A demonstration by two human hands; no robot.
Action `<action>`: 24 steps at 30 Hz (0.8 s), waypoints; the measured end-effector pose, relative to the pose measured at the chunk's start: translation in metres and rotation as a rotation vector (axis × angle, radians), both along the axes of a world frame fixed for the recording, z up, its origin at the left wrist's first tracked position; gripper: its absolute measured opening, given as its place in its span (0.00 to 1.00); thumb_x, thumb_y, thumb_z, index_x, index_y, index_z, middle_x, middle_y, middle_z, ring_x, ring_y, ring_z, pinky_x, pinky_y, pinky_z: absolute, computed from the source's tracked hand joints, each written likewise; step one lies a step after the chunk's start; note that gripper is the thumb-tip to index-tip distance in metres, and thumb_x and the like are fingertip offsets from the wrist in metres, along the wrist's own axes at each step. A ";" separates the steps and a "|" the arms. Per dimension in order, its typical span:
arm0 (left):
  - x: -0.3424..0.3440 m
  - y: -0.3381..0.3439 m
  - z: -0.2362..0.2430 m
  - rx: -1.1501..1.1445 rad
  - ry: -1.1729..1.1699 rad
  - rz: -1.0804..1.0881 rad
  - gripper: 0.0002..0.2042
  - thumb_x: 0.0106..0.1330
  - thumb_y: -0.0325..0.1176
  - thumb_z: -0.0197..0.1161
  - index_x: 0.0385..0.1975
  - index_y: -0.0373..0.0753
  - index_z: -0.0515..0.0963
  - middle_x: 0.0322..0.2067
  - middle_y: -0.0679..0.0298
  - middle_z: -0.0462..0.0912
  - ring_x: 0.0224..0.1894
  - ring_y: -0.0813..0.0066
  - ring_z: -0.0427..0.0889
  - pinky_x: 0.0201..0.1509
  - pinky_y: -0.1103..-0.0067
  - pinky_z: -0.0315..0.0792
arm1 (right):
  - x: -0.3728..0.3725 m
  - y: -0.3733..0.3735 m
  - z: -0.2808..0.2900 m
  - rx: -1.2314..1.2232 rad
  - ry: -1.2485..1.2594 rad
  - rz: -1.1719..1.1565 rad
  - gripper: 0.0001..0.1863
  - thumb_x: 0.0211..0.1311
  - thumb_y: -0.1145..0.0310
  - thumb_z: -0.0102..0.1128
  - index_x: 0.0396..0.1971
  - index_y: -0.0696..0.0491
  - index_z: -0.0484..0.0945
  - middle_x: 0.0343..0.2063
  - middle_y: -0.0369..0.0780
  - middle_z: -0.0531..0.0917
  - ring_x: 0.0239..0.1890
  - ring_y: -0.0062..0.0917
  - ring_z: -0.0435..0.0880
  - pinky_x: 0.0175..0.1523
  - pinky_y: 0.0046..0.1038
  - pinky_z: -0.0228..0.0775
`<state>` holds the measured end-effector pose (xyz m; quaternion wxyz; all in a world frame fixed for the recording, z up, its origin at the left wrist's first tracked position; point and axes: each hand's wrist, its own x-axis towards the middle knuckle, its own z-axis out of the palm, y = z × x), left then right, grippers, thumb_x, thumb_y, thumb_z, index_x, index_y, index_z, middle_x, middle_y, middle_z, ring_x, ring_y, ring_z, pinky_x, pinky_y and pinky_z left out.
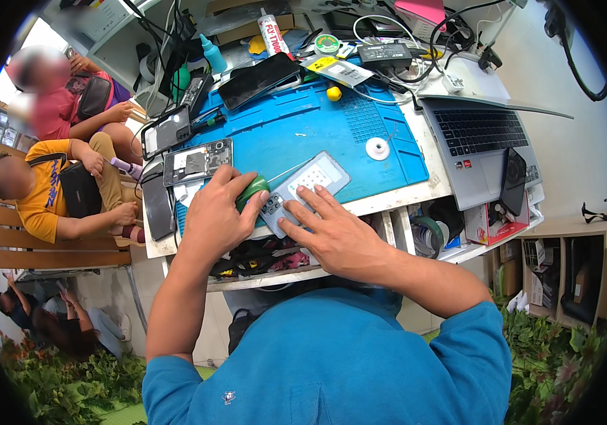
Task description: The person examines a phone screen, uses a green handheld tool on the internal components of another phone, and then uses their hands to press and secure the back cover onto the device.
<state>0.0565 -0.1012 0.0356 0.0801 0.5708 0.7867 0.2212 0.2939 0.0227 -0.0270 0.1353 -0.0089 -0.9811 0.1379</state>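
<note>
A pale blue-grey phone (328, 172) lies tilted at the front edge of the blue work mat (282, 134), its back and camera lenses facing up. My right hand (339, 237) rests on it with fingers spread, pressing its back and lower edge. In my left hand (225, 212), just left of the phone, a green-handled tool (252, 190) is gripped between thumb and fingers. From its handle a thin shaft reaches right along the phone's upper edge. Beyond my left hand lies an opened phone (197, 163) with its inner parts bare.
A black phone (259, 79), a glue tube (273, 35) and cables crowd the back. A white spool (377, 149) sits on the mat, and an open laptop (477, 142) stands right. Below the tabletop, an open drawer (275, 262) holds clutter. Two people sit at left.
</note>
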 end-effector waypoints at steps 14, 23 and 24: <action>0.001 0.019 0.000 0.013 -0.032 -0.102 0.19 0.76 0.42 0.79 0.58 0.36 0.94 0.46 0.52 0.89 0.43 0.50 0.92 0.49 0.63 0.86 | 0.000 0.000 -0.001 0.016 -0.015 0.002 0.32 0.76 0.69 0.66 0.78 0.55 0.76 0.78 0.54 0.75 0.86 0.58 0.67 0.91 0.62 0.58; -0.002 0.021 0.001 0.006 -0.019 -0.119 0.20 0.74 0.43 0.80 0.58 0.37 0.94 0.48 0.53 0.91 0.44 0.49 0.93 0.51 0.63 0.86 | 0.000 0.000 0.000 0.004 -0.007 0.004 0.33 0.75 0.70 0.67 0.78 0.55 0.76 0.76 0.54 0.76 0.86 0.57 0.68 0.91 0.62 0.58; -0.003 0.021 0.001 0.006 -0.020 -0.118 0.20 0.74 0.43 0.80 0.58 0.37 0.94 0.48 0.53 0.91 0.44 0.49 0.93 0.51 0.63 0.86 | 0.000 0.000 0.000 0.003 -0.008 0.004 0.33 0.75 0.70 0.67 0.78 0.55 0.76 0.76 0.54 0.76 0.86 0.57 0.68 0.91 0.62 0.58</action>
